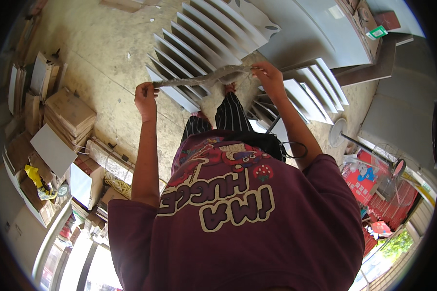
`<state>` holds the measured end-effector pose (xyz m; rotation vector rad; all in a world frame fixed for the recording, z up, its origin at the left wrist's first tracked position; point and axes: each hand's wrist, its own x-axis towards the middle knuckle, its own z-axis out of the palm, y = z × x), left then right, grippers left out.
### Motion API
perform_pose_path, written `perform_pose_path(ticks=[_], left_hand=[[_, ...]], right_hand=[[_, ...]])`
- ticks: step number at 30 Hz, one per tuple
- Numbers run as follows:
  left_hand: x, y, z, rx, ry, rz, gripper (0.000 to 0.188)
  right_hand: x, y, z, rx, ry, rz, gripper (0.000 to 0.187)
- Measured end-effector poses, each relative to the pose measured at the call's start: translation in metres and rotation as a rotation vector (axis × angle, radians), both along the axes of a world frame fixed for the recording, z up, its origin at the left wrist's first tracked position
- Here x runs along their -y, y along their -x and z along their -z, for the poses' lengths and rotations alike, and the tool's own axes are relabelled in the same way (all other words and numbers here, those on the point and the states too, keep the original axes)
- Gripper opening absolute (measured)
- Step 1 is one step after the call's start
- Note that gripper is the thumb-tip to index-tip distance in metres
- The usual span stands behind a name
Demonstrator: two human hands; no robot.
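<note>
A long grey strip of cloth point(194, 80), looking like a rag, stretches between my two hands above the floor. My left hand point(146, 101) is closed on one end of it. The other end is pinched in my right hand point(268, 79), which is a little higher in the picture. Beneath and beyond the cloth stand several white flat panels point(199, 41) on edge, spaced in a slanting row. A second row of white panels point(313, 92) stands beside my right forearm.
Brown cardboard boxes point(70, 114) are stacked at the left, with a loose pale board point(53, 149) leaning near them. A large grey panel point(315, 34) lies at the far right. A pedestal fan point(395, 167) and its round base point(337, 132) are at the right.
</note>
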<state>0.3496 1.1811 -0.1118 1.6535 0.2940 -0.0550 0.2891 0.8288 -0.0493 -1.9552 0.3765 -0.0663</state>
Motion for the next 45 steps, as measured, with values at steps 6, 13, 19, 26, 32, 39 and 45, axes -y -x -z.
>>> perform_pose_path(ticks=[6,13,19,26,32,39,45], left_hand=[[-0.007,0.014,-0.013,-0.001,-0.018,0.098,0.011],[0.009,0.059,-0.005,-0.103,-0.009,0.087,0.008],[0.034,0.076,-0.005,-0.124,0.003,0.117,0.010],[0.056,0.096,-0.010,-0.163,-0.012,0.117,0.008],[0.056,0.106,-0.007,-0.190,-0.042,0.128,0.010],[0.047,0.108,-0.002,-0.174,-0.054,0.162,0.011],[0.027,0.108,0.008,-0.170,-0.032,0.148,0.011]], right_hand=[[0.001,0.018,-0.006,-0.072,-0.008,-0.021,0.016],[0.016,0.048,0.005,-0.186,-0.161,0.009,0.016],[0.043,0.058,0.000,-0.177,-0.156,0.005,0.016],[0.068,0.083,0.016,-0.252,-0.231,0.047,0.015],[0.070,0.110,0.034,-0.275,-0.265,0.052,0.016],[0.058,0.124,0.035,-0.283,-0.237,0.063,0.016],[0.039,0.126,0.035,-0.284,-0.245,0.052,0.016]])
